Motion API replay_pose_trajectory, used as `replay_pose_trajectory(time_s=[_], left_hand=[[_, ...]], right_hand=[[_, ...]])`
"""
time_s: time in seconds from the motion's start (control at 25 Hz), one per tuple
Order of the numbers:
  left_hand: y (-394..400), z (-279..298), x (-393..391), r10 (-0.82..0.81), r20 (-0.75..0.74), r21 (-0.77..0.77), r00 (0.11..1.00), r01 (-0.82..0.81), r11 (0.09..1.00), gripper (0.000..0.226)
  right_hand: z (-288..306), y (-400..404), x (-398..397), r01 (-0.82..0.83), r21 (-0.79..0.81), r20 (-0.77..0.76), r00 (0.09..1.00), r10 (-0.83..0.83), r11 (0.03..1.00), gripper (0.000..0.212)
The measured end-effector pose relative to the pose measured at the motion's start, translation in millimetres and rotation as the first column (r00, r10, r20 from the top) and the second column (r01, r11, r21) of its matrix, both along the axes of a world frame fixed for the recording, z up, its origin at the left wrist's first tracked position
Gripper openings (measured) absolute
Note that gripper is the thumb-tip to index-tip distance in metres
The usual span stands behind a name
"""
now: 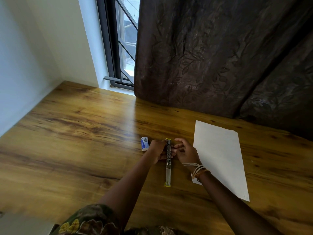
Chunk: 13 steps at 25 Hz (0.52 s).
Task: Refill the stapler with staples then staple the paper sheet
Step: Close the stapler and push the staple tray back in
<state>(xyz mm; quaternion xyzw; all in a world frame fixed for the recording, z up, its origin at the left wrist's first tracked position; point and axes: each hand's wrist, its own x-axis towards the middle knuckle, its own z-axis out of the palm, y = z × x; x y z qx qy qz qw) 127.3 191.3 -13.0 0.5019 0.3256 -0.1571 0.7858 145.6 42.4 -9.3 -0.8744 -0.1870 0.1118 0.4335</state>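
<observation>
The stapler lies unfolded flat on the wooden table, a long metal strip with yellow ends pointing away from me. My left hand grips its far half from the left side. My right hand is at the stapler's right side, fingers curled toward the metal channel; whether it pinches staples is too small to tell. A small blue and white staple box lies just left of my left hand. The white paper sheet lies flat to the right, under my right wrist at its near corner.
A dark brown curtain hangs down onto the table's far edge behind the paper. A barred window and white wall stand at the far left. Bare wood stretches to the left of the staple box.
</observation>
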Motion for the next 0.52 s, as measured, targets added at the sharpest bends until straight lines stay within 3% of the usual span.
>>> replay_pose_trajectory(time_s=[0.12, 0.28, 0.36, 0.52], left_hand=[[0, -2, 1, 0.018, -0.01, -0.014, 1.0, -0.018, 1.0, 0.035], [0, -1, 2, 0.056, -0.007, -0.016, 0.998, -0.056, 0.998, 0.023], [-1, -1, 2, 0.069, -0.001, 0.026, 0.998, -0.069, 0.997, 0.016], [-3, -5, 1, 0.093, 0.006, 0.094, 0.996, -0.093, 0.991, 0.012]], right_hand=[[-3, -9, -10, -0.205, -0.099, 0.065, 0.975, 0.212, 0.974, 0.062], [-1, -16, -20, -0.253, -0.204, 0.126, 0.951, 0.282, 0.946, 0.079], [-1, -18, -28, -0.247, -0.241, 0.214, 0.93, 0.299, 0.939, 0.073], [-7, -19, -45, -0.18, -0.163, 0.315, 0.922, 0.224, 0.97, 0.054]])
